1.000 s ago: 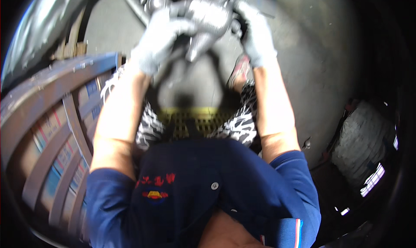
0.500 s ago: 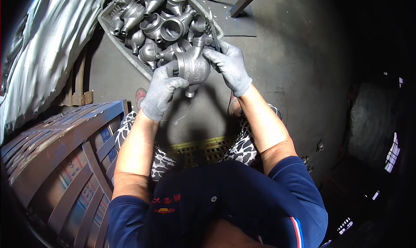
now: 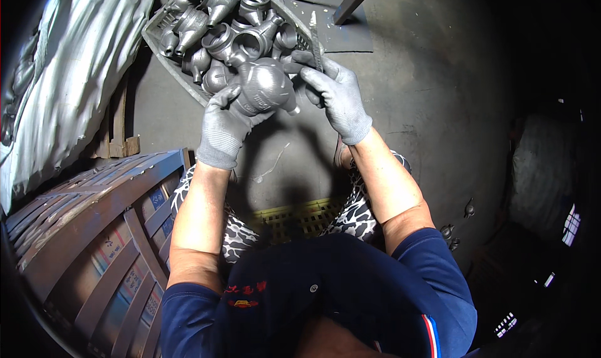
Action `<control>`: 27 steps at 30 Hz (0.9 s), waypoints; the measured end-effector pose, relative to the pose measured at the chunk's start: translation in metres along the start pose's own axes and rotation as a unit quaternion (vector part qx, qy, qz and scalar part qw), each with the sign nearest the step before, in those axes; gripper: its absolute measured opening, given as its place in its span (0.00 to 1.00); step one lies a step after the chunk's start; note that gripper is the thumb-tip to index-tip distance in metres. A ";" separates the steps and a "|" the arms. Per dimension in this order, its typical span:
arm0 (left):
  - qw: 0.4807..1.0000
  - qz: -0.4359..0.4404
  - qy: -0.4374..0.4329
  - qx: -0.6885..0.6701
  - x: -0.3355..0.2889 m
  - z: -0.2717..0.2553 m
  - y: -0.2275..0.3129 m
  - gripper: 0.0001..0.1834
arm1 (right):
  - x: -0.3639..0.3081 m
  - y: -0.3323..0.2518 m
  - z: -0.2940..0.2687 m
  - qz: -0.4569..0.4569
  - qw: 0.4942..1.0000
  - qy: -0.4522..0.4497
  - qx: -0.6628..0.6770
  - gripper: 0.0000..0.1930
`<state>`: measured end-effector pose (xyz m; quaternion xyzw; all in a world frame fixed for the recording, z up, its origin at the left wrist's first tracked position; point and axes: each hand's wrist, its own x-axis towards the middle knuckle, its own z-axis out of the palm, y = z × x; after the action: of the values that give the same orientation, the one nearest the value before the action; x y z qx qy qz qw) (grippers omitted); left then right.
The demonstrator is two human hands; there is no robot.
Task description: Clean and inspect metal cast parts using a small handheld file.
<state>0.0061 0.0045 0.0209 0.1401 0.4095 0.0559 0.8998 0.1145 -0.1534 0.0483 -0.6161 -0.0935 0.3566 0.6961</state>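
My left hand [image 3: 223, 127], in a grey knit glove, grips a rounded grey metal valve body [image 3: 265, 86] from its left and lower side. Its bulging face points up, and a small stub sticks out at the lower right. Close beside it, my gloved right hand [image 3: 343, 100] is closed around a narrow, dark, file-like tool [image 3: 316, 45] with a pale tip, which points away from me. The tool's lower end is hidden in the glove. A small gap seems to separate the right fingers from the casting.
Just beyond my hands stands a grey plastic crate [image 3: 177, 74] heaped with similar metal castings [image 3: 219, 39]. White sacking [image 3: 81, 76] and a slatted wooden crate [image 3: 128, 233] are on the left. A yellow plastic grate [image 3: 291, 214] lies between my legs. Several small castings [image 3: 448, 231] lie on the floor at right.
The casting has been turned over in my left hand, its threaded opening now out of sight. My right hand has come away from it slightly, and the tool shows more clearly.
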 end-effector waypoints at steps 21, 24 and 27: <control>0.990 -0.009 -0.091 -0.104 -0.004 -0.008 0.013 0.31 | -0.001 0.013 -0.007 0.089 0.988 -0.048 -0.114 0.12; 0.991 -0.003 -0.095 -0.094 -0.004 -0.007 0.013 0.31 | -0.006 0.010 -0.004 0.074 0.991 -0.054 -0.096 0.18; 0.990 -0.011 -0.105 -0.093 -0.002 -0.010 0.014 0.32 | -0.009 0.004 -0.003 0.063 0.988 -0.069 -0.122 0.22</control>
<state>-0.0028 0.0195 0.0204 0.0565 0.3074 0.0683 0.9474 0.1084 -0.1611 0.0469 -0.6752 -0.1452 0.4276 0.5832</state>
